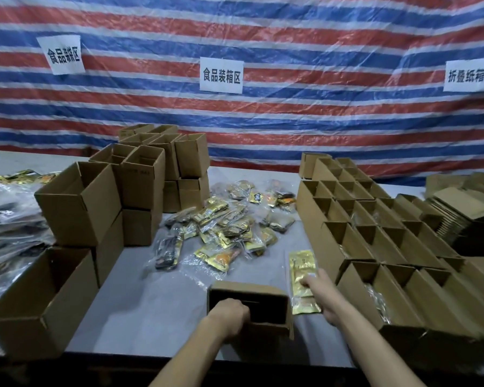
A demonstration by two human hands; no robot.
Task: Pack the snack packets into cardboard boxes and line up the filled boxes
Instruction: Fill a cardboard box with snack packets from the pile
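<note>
Left grip [231, 312]: curled over your open brown cardboard box [263, 291] rim.
Right grip [323, 291]: pinching gold foil snack packet [301, 263] alongside.

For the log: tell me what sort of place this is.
Probably a makeshift food-packing station: a wall sign reads food boxing area, open boxes stand stacked, and packets lie heaped on the table.

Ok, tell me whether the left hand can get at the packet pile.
Probably yes: the pile lies just beyond the open box that the left hand grips, with bare table between; it must let go first.
</note>
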